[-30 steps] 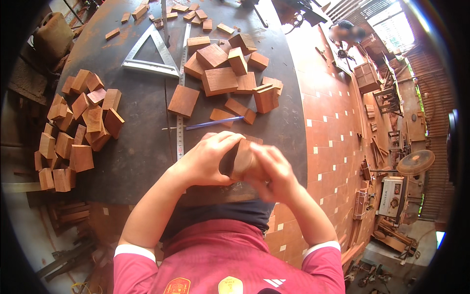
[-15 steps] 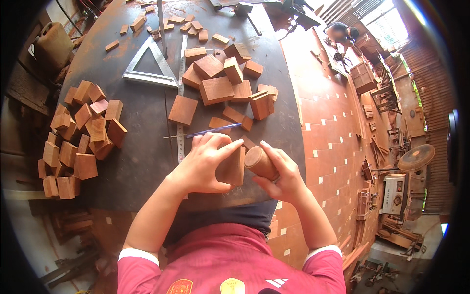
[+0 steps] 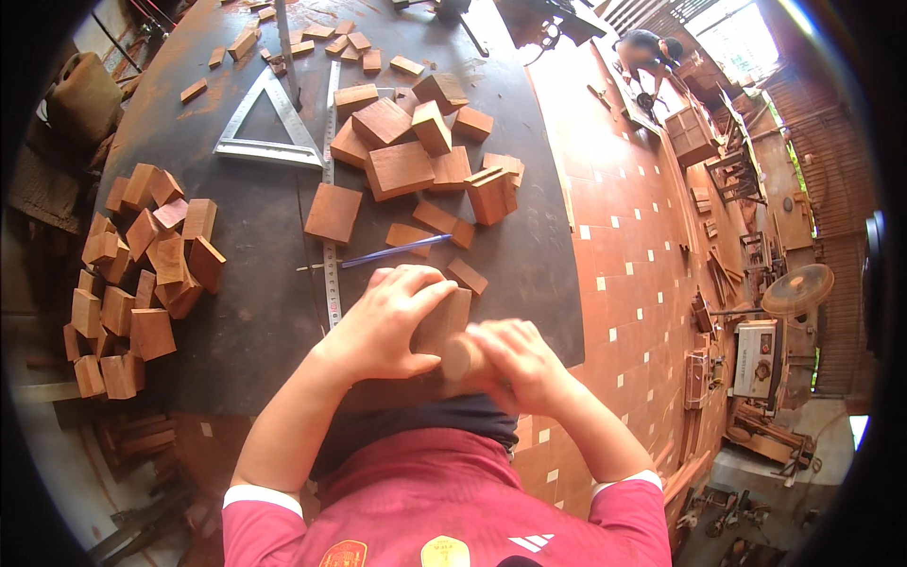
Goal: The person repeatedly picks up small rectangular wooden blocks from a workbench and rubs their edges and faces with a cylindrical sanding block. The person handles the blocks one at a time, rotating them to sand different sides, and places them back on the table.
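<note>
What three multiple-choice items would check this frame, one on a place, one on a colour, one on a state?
1. Where does the metal triangle square lie on the dark table?
A. At the far left, beside the steel ruler
B. Under the person's hands
C. On the tiled floor

2. What colour is the pen lying past the hands?
A. Red
B. Blue
C. Green

3. How is the wood block near the table's front edge held?
A. Lying untouched
B. Pinned under the left hand
C. Stacked on the pile at left

Answers:
1 A, the triangle sits by the ruler, far from the hands.
2 B, its barrel is blue.
3 B, the left hand lies flat over it, with the right hand against it.
</note>
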`<state>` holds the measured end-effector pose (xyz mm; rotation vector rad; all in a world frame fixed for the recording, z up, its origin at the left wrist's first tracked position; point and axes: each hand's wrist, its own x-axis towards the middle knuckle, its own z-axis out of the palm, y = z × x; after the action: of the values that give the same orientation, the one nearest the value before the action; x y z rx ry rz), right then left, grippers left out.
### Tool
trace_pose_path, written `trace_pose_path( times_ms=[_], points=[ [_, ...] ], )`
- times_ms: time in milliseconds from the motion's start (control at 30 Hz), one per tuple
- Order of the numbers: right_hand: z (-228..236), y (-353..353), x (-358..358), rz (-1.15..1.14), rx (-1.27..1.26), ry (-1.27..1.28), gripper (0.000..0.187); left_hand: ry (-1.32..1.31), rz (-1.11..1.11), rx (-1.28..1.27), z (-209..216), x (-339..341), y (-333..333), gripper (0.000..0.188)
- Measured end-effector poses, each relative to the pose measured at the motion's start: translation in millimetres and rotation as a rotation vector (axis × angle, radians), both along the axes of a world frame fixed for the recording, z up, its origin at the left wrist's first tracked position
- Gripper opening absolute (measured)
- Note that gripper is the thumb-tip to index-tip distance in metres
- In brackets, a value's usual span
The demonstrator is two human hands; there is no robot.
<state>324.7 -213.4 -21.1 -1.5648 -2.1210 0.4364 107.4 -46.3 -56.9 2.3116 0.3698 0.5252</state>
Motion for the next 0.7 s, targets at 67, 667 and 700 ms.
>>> trace_pose_path(
  times_ms=[67, 667, 700],
  points=[
    [-8, 17, 10, -0.107, 0.078, 0.046, 0.074, 0.014, 0.004, -0.018, 2, 1, 0, 0.089],
    [7, 6, -4, 0.039, 0.014, 0.086, 0.072, 0.030, 0.023, -0.030, 0, 2, 3, 0.087],
    [3, 2, -5, 0.024, -0.002, 0.095, 0.073, 0.034, 0.011, -0.032, 1, 2, 3, 0.087]
  ],
)
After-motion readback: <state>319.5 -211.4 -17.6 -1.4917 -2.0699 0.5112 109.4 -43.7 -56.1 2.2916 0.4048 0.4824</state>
